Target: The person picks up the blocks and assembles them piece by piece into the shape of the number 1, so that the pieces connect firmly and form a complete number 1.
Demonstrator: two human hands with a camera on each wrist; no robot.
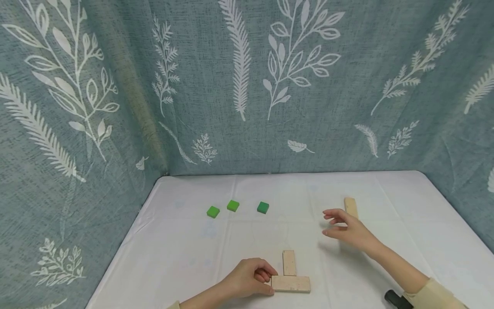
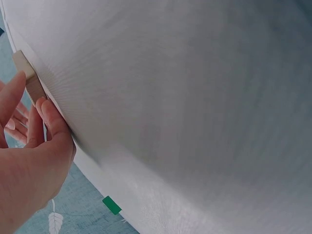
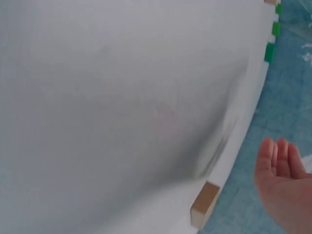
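My left hand (image 1: 247, 278) pinches the left end of a pale wooden block (image 1: 291, 284) that lies crosswise on the table near the front. In the left wrist view, thumb and fingers meet this block (image 2: 30, 78) at its end. A second wooden block (image 1: 289, 262) points away from me, its near end against the long side of the first. To the right, my right hand (image 1: 351, 231) is raised over the table with nothing between its parted fingers. Just behind it lies another wooden block (image 1: 350, 207), partly hidden by the hand.
Two light green square tiles (image 1: 213, 212) and one darker green tile (image 1: 263, 207) lie toward the back of the white table (image 1: 185, 240). A black cylindrical object (image 1: 397, 299) is at the front right, by the sleeve. A patterned blue-green curtain (image 1: 254, 141) stands behind the table.
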